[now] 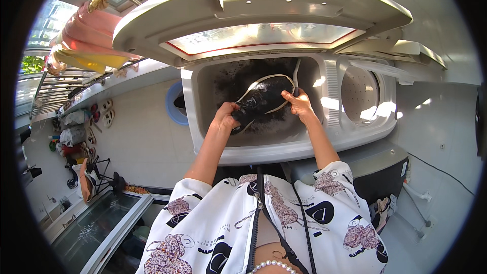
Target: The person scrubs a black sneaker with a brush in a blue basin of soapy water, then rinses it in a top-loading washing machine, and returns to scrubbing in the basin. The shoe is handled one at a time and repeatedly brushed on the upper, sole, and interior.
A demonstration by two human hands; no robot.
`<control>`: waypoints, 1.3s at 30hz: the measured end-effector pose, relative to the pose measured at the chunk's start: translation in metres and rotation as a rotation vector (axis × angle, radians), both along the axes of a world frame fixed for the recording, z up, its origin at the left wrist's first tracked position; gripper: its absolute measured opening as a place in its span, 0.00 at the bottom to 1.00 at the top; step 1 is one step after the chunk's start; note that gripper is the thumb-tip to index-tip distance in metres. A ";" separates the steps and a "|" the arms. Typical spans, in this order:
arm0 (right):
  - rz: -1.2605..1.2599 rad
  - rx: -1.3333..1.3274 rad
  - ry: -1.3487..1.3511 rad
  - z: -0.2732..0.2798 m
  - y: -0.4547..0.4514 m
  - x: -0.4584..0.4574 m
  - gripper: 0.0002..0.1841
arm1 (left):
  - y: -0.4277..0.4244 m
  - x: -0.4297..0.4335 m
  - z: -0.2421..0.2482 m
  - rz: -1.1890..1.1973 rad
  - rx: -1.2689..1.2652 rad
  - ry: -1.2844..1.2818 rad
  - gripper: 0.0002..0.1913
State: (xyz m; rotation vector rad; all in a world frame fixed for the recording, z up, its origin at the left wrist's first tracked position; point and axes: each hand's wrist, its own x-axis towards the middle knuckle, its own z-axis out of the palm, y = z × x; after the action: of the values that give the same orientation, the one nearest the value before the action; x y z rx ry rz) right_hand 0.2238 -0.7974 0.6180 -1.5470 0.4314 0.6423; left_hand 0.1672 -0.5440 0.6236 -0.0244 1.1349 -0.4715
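A wet black shoe with a pale sole edge [272, 87] is held level between my two hands. My left hand [227, 116] grips its heel end, and my right hand [299, 103] pinches the toe end, thumb on top. Beneath it is the wash tub [209, 83] of a white twin-tub washing machine, with dark water and foam inside. A pale strip, perhaps a hose [297, 69], runs down the tub's back wall near the toe. How deep the water is cannot be made out.
The raised lid [281, 11] stands behind the tub. On the right is the perforated spin tub [360, 95] with its own lid up. A blue basin [175, 110] sits on the floor at the left. Farther left are several shoes [108, 116] and a folding chair [97, 177].
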 end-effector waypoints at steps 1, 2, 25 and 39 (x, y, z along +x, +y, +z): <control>0.011 0.174 0.206 0.006 0.000 0.000 0.31 | 0.002 -0.001 0.002 -0.008 -0.006 -0.031 0.19; -0.075 0.334 0.306 0.005 0.008 -0.003 0.24 | -0.001 -0.001 0.003 0.017 0.057 0.002 0.19; 0.127 0.247 0.287 0.034 0.002 0.037 0.24 | -0.036 -0.041 0.056 -0.134 -0.270 -0.779 0.30; 0.425 -0.380 -0.026 0.225 -0.054 -0.118 0.26 | -0.016 -0.019 0.002 -0.308 -0.066 -0.554 0.16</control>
State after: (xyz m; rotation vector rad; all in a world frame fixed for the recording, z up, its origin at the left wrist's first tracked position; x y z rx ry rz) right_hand 0.1055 -0.8519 0.8433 -2.0334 0.2090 0.9014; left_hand 0.1479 -0.5600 0.6255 0.2156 0.5776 -0.7363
